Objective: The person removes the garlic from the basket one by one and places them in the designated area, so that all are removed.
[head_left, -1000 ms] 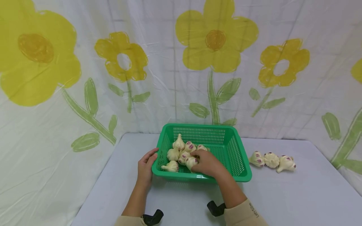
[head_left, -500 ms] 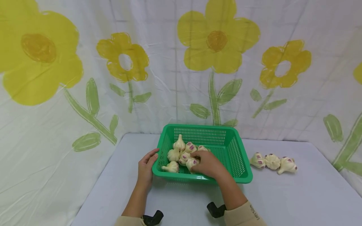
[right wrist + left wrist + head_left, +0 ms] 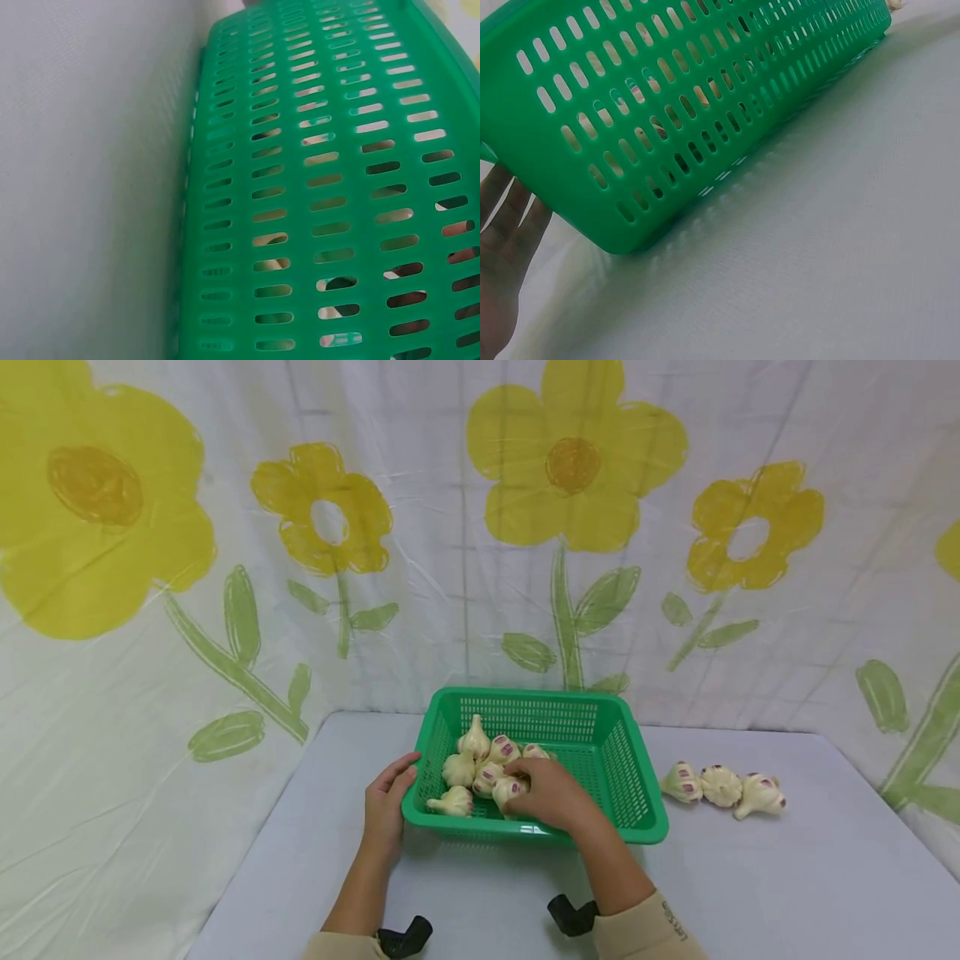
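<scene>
A green slotted plastic basket (image 3: 480, 828) sits on the white table, with several garlic bulbs (image 3: 474, 741) grouped in its left half. My left hand (image 3: 385, 803) rests at the basket's left end; in the left wrist view its straight fingers (image 3: 510, 217) touch the outside of the green wall (image 3: 525, 150). Reaching in over the front rim, my right hand (image 3: 553, 792) pinches a purple-marked garlic bulb (image 3: 507, 790) between thumb and fingers. The basket wall (image 3: 295, 180) hides most of that hand in the right wrist view.
Three more garlic bulbs (image 3: 722, 786) lie in a row on the table to the right of the basket. Behind the table hangs a white cloth (image 3: 427, 635) with yellow flowers. Black bent pieces (image 3: 572, 916) sit at both wrists.
</scene>
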The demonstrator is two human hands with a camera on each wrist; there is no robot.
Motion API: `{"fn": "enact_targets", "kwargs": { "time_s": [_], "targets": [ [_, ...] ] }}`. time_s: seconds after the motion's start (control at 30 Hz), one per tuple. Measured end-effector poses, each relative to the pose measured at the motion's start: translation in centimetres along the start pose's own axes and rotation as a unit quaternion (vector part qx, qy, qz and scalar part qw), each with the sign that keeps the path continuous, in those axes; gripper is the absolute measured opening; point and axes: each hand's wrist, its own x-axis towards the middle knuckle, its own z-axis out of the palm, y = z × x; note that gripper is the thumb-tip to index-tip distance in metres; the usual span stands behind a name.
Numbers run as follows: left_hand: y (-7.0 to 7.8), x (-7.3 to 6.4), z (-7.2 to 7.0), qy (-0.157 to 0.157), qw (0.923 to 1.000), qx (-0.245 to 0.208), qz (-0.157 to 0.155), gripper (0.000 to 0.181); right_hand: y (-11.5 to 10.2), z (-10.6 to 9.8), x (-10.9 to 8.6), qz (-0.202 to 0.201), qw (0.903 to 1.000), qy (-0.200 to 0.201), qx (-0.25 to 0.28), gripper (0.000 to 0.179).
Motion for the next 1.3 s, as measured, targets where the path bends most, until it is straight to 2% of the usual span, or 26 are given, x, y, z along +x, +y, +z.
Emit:
{"fn": "enact_targets", "kwargs": {
  "time_s": [0.37, 0.73, 0.87, 0.97, 1.3],
  "targets": [
    [0.1, 0.3, -0.1, -0.003, 0.9999, 0.010, 0.005, 0.034, -0.1, -0.2, 0.0, -0.003, 0.9999, -0.004, 0.015, 0.057],
    [0.4, 0.3, 0.4, -0.001, 0.9999, 0.010, 0.004, 0.033, -0.3, -0.6, -0.4, 0.008, 0.9988, 0.047, 0.012, 0.055],
    [0.4, 0.2, 0.4, 0.000, 0.9999, 0.012, 0.005, 0.034, -0.2, -0.5, -0.9, -0.005, 0.9969, 0.076, 0.020, 0.057],
    [0.3, 0.1, 0.4, 0.000, 0.9999, 0.013, 0.006, 0.034, -0.2, -0.4, -1.2, -0.022, 0.9933, 0.112, 0.020, 0.055],
    [0.1, 0.0, 0.1, 0.009, 0.9998, 0.015, 0.007, 0.031, -0.2, -0.4, -1.6, -0.100, 0.9690, 0.226, 0.005, 0.052]
  ]
}}
